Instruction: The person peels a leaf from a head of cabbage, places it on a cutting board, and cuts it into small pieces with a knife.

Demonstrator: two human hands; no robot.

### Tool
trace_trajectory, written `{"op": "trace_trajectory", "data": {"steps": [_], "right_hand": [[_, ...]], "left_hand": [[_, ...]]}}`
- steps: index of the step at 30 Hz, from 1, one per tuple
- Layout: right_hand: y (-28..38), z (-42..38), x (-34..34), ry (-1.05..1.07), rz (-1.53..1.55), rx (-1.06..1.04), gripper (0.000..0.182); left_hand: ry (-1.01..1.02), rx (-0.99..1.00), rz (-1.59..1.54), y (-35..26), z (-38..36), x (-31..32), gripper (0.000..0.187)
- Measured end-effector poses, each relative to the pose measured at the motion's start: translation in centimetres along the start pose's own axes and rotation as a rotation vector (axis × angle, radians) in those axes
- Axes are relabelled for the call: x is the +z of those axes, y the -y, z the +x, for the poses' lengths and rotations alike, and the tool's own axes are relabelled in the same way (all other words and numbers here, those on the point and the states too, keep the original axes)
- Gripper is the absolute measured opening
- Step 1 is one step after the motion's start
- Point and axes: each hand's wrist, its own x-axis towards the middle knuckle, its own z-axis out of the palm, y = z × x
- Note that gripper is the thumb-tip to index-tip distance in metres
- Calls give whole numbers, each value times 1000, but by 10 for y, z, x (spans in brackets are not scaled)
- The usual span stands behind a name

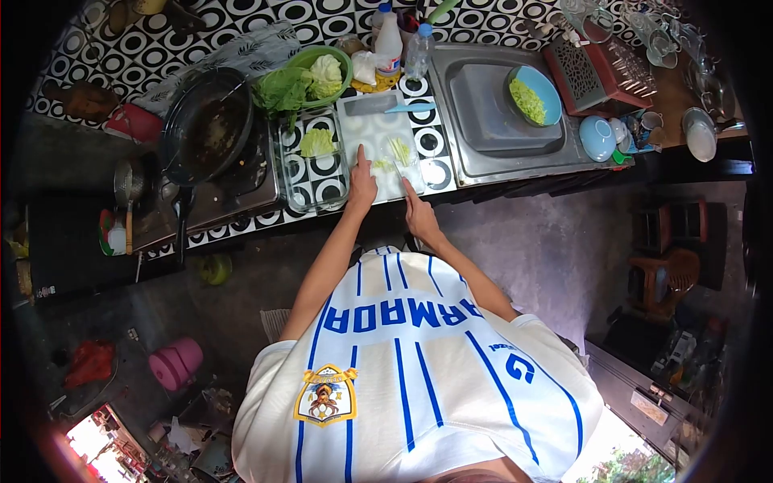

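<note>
A white cutting board [374,129] lies on the patterned counter with shredded pale-green cabbage [398,150] on its right part. My left hand [362,183] rests at the board's near left edge, index finger stretched out, holding nothing visible. At the near right edge, my right hand [420,216] is closed with its index finger pointing to the cabbage; a thin object seems to be under it, too small to make out. A knife with a light-blue handle [412,107] lies across the board's far end. Left of the board, a leaf piece [316,143] lies in a clear glass tray [290,189].
A green basket [345,71] of leafy cabbage stands behind the tray. A black wok [205,133] sits on the stove at left. Bottles [388,44] stand at the back. The sink [483,165] at right has a blue bowl [551,97] of shredded cabbage over it.
</note>
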Motion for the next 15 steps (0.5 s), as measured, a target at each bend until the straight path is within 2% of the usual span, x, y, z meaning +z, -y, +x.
{"op": "trace_trajectory", "data": {"steps": [9, 12, 15], "right_hand": [[1, 14, 29, 15, 99, -143, 55], [8, 23, 22, -59, 137, -94, 55], [11, 31, 16, -5, 74, -32, 55]], "left_hand": [[-12, -5, 100, -5, -12, -5, 88], [-23, -9, 107, -6, -13, -7, 87], [-26, 0, 103, -3, -14, -3, 86]]}}
